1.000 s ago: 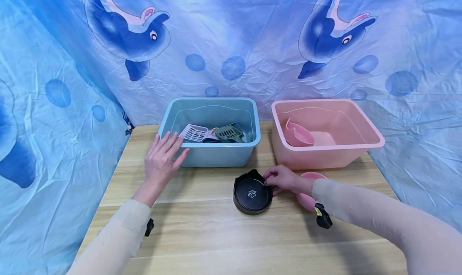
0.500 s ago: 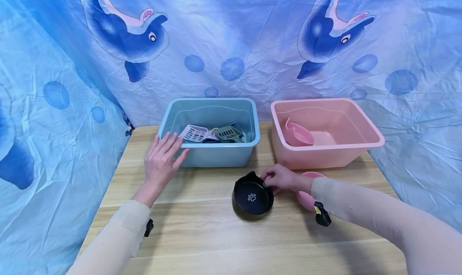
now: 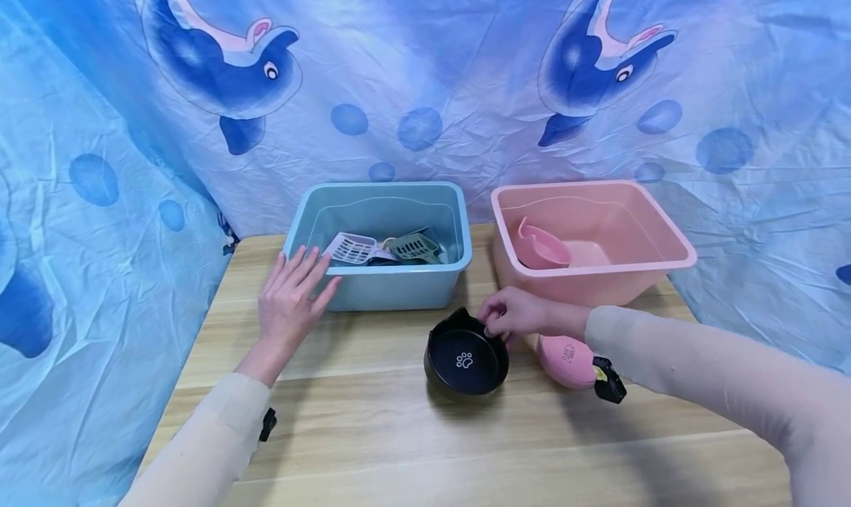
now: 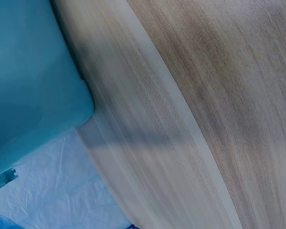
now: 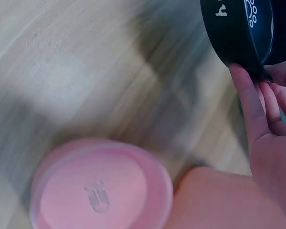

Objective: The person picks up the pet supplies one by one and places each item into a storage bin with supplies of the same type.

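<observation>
A black pet bowl (image 3: pixel 464 361) with a white paw print and ear-like points on its rim is pinched at its right edge by my right hand (image 3: pixel 515 312). The right wrist view shows the thumb inside the rim and fingers outside the bowl (image 5: pixel 233 36), which appears raised off the table. My left hand (image 3: pixel 287 300) lies with spread fingers at the front left rim of the blue bin (image 3: pixel 392 289). Inside that bin are a pale lilac slotted litter scoop (image 3: pixel 352 247) and a grey-green slotted scoop (image 3: pixel 414 247); other items beneath them are partly hidden.
A pink bin (image 3: pixel 592 285) stands right of the blue one, with a pink scoop-like cup (image 3: pixel 544 247) inside. A pink bowl (image 3: pixel 565 361) sits on the wooden table (image 3: pixel 372 433), partly under my right forearm. A dolphin-print curtain (image 3: pixel 399 63) hangs behind.
My right hand has lifted the black bowl slightly off the table. The left hand stays at the blue bin's rim. The head view has shifted a little.
</observation>
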`<move>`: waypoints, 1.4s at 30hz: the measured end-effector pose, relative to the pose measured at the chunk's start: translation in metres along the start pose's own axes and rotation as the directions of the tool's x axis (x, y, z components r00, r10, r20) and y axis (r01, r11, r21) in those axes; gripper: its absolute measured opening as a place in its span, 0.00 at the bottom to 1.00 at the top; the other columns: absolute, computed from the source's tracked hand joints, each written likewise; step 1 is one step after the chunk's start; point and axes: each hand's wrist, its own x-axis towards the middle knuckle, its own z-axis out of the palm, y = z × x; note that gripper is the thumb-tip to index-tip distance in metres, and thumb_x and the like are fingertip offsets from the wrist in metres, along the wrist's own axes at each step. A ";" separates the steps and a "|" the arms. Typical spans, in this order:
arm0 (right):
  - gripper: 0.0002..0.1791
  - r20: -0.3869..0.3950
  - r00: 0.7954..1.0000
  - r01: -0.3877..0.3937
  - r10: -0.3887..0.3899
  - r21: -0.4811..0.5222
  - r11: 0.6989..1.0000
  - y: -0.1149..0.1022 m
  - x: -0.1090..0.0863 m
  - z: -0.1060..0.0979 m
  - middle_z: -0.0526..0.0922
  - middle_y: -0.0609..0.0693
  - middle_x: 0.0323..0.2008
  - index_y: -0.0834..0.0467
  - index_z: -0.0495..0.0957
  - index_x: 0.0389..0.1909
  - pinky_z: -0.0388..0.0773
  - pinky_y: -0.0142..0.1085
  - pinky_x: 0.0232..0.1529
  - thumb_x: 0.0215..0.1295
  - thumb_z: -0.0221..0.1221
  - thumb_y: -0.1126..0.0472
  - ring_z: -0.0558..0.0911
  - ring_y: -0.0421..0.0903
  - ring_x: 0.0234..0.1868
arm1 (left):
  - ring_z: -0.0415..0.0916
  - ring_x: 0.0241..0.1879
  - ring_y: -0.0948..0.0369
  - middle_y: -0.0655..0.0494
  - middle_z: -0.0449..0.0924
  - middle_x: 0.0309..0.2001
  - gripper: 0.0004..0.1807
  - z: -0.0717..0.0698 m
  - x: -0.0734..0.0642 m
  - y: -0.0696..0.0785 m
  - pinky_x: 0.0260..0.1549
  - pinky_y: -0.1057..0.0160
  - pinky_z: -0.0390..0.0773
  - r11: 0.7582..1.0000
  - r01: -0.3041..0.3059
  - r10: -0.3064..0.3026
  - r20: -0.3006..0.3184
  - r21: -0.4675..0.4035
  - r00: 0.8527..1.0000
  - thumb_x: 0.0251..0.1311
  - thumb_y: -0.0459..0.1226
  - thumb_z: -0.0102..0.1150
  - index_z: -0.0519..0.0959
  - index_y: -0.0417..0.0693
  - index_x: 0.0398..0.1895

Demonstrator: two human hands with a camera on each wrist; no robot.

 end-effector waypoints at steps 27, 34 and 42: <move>0.15 -0.142 0.990 -0.064 0.022 -0.298 0.953 -0.111 -0.079 -0.155 0.82 0.53 0.37 0.67 0.81 0.57 0.92 0.44 0.40 0.72 0.62 0.70 0.84 0.49 0.41 | 0.81 0.64 0.38 0.39 0.84 0.61 0.27 -0.006 -0.001 0.002 0.71 0.34 0.72 1.000 -0.006 0.006 -0.011 -0.003 1.000 0.66 0.49 0.70 0.85 0.44 0.63; 0.15 -0.240 0.969 -0.071 -0.051 -0.473 0.878 -0.123 -0.085 -0.196 0.86 0.57 0.40 0.69 0.82 0.57 0.92 0.43 0.35 0.73 0.62 0.71 0.86 0.50 0.39 | 0.81 0.63 0.38 0.39 0.84 0.61 0.26 -0.007 -0.003 0.003 0.70 0.33 0.72 1.000 -0.010 0.010 0.000 0.010 1.000 0.75 0.54 0.60 0.85 0.44 0.62; 0.11 -0.299 0.935 -0.081 -0.189 -0.700 0.710 -0.122 -0.082 -0.228 0.89 0.58 0.38 0.66 0.87 0.48 0.89 0.37 0.27 0.67 0.63 0.72 0.87 0.50 0.35 | 0.82 0.61 0.37 0.38 0.85 0.60 0.26 -0.007 -0.002 0.003 0.68 0.32 0.74 0.999 -0.030 0.030 -0.027 0.015 0.999 0.71 0.52 0.65 0.86 0.43 0.60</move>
